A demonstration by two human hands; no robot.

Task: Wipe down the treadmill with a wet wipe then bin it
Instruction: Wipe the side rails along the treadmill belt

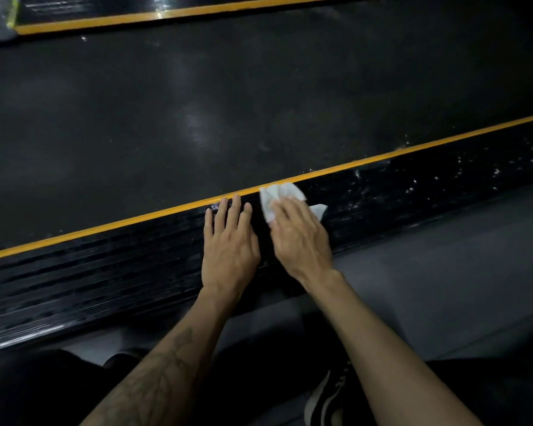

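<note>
Pressing wet wipe (282, 199) flat, right hand (300, 238) on treadmill (105, 272); left hand (230, 244) spread; far-rail print seemingly unreadable

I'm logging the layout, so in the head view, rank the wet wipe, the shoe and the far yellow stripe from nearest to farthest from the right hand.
1. wet wipe, under the right hand.
2. shoe, bottom, near the camera.
3. far yellow stripe, top, across the belt.

Black-and-white shoe (326, 398) on grey floor (443, 287), bottom of view.
</note>
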